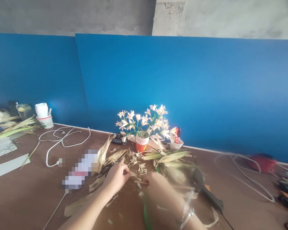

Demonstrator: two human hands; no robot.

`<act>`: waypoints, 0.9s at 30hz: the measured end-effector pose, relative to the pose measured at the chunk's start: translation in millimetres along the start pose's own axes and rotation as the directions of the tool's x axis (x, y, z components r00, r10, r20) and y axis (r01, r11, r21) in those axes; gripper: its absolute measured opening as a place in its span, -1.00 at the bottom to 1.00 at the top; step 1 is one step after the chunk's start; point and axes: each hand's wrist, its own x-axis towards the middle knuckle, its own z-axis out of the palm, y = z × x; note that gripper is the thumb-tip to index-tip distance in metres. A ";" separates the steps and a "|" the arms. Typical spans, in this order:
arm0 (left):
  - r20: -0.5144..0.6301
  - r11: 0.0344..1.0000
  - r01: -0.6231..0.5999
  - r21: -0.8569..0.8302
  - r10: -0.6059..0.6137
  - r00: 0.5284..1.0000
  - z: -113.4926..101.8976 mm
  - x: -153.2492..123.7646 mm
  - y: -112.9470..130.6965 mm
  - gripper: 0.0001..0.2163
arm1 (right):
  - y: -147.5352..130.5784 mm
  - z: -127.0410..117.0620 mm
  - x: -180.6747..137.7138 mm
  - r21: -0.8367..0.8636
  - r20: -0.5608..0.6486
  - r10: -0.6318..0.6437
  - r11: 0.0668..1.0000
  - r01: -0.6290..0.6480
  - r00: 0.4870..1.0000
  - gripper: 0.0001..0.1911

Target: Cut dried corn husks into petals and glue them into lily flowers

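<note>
Above brown table (33, 204); right grip (156, 183) pinching slim tan strip (139, 182); left grip (118, 175) curled, hold unclear; papery husks (104, 155) near

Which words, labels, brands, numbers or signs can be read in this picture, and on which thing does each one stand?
No text can be read.
White cup with a red band, far left: a small greenish mark, too blurred to read.
Orange-and-white cup under the flowers: a yellowish patch, no legible letters.
Pale object with a cord: pixelated, so any print is hidden.
Small black item: pale marks, too small to read.
</note>
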 end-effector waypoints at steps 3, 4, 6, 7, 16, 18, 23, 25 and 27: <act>-0.002 0.999 -0.018 0.029 0.018 1.000 4.2 1.5 -4.8 -0.91 | 1.0 17.8 7.6 -0.070 -0.061 0.042 0.996 -0.046 0.997 -0.86; 0.000 0.999 -0.021 0.036 0.021 1.000 4.9 1.7 -5.7 -0.91 | 1.2 22.3 8.9 -0.091 -0.080 0.040 0.995 -0.048 0.996 -0.85; 0.003 0.999 -0.020 0.043 0.020 1.000 5.3 1.7 -6.0 -0.90 | 1.6 27.7 9.5 -0.111 -0.099 0.033 0.993 -0.044 0.995 -0.83; 0.003 0.999 -0.017 0.046 0.016 1.000 5.2 1.4 -5.6 -0.89 | 1.7 28.6 9.2 -0.110 -0.104 0.034 0.993 -0.045 0.994 -0.83; -0.017 0.990 -0.103 0.099 0.106 0.994 3.6 -1.0 -3.5 -0.79 | 1.2 6.6 7.7 0.172 -0.116 0.062 0.984 -0.042 0.991 -0.87; -0.041 0.986 -0.151 0.065 0.154 0.987 2.5 -2.0 -0.3 -0.78 | 0.6 -0.7 6.8 0.267 -0.092 0.056 0.963 -0.029 0.994 -0.88; 0.010 0.944 -0.146 -0.295 0.155 0.988 -0.8 -5.5 15.8 -0.86 | -4.8 -14.5 0.1 0.465 -0.072 0.075 0.885 -0.033 0.995 -0.81; 0.044 0.919 -0.078 -0.387 0.103 0.994 -1.8 -6.4 21.1 -0.88 | -6.8 -16.2 -1.7 0.550 -0.058 0.068 0.834 -0.025 0.996 -0.81; 0.053 0.892 -0.046 -0.450 0.078 0.996 -2.1 -6.7 23.8 -0.87 | -8.0 -15.9 -2.0 0.612 -0.053 0.070 0.790 -0.023 0.996 -0.81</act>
